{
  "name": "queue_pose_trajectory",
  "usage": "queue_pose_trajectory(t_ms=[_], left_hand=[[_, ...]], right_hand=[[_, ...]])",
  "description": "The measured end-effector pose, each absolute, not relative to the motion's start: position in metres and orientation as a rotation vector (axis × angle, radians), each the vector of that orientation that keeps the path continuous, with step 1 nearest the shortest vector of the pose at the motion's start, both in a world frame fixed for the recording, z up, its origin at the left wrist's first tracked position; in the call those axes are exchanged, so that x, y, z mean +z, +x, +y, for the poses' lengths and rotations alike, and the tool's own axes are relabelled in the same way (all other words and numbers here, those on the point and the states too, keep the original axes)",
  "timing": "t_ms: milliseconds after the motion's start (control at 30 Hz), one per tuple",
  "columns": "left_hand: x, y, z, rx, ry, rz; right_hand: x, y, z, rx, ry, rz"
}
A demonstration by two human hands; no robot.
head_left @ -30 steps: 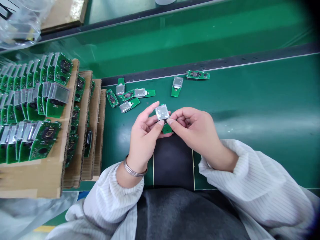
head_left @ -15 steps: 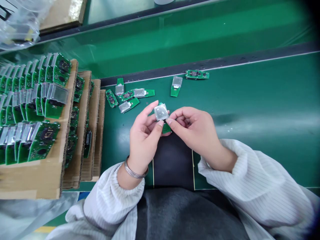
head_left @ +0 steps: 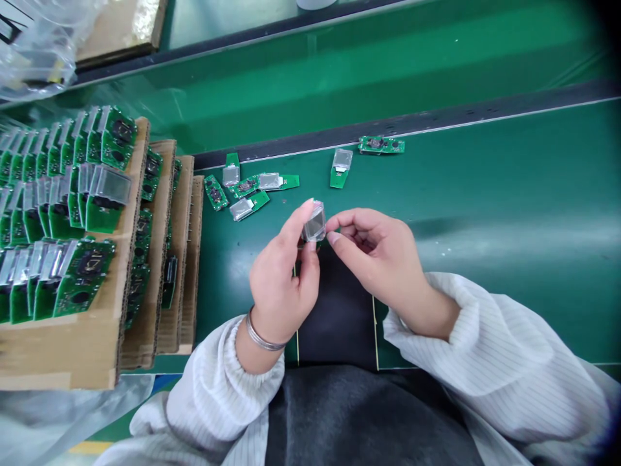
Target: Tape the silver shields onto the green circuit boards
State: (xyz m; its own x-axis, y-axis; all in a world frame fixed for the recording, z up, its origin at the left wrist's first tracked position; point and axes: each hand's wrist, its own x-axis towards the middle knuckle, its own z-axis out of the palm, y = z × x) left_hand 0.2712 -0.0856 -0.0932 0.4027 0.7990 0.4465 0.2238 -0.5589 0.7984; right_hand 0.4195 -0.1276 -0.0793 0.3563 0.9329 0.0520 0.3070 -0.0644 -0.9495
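Note:
My left hand [head_left: 284, 275] grips a small circuit board with a square grey display [head_left: 315, 222], held upright over a black mat [head_left: 334, 317]. The thumb presses the display's lower edge and the index finger lies along its upper left. Most of the green board behind it is hidden by the fingers. At the display's right edge is my right hand [head_left: 373, 249], thumb and index finger pinched together. Whatever sits between those fingertips is too small to make out.
Several loose circuit boards [head_left: 242, 208] lie on the green table beyond my left hand. Two more, a board with a display [head_left: 341, 168] and a board without a visible one [head_left: 381, 145], lie farther right. Cardboard racks [head_left: 136, 259] full of upright boards stand at left.
My left hand has turned the board, so the display now faces more to the right and the green part has gone from sight. The right hand stays pinched beside it.

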Motion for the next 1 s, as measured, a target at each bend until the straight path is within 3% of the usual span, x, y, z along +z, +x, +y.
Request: queue_pose_trajectory(t_ms=[133,300,567,800,1000], left_hand=[[-0.096,0.273,-0.080,1.260,2.327,0.769],[-0.098,0.272,-0.078,1.254,2.305,0.830],[-0.098,0.271,-0.083,1.204,1.873,0.833],[-0.092,0.272,-0.069,0.840,1.114,0.802],[-0.090,0.274,-0.068,0.758,0.995,0.815]], right_hand=[[-0.080,0.419,-0.128,0.759,-1.575,-1.143],[-0.080,0.418,-0.129,0.727,-1.559,-1.163],[-0.079,0.425,-0.128,0.600,-1.645,-1.227],[-0.082,0.429,-0.124,0.882,-1.588,-1.098],[-0.083,0.426,-0.122,0.922,-1.586,-1.025]])
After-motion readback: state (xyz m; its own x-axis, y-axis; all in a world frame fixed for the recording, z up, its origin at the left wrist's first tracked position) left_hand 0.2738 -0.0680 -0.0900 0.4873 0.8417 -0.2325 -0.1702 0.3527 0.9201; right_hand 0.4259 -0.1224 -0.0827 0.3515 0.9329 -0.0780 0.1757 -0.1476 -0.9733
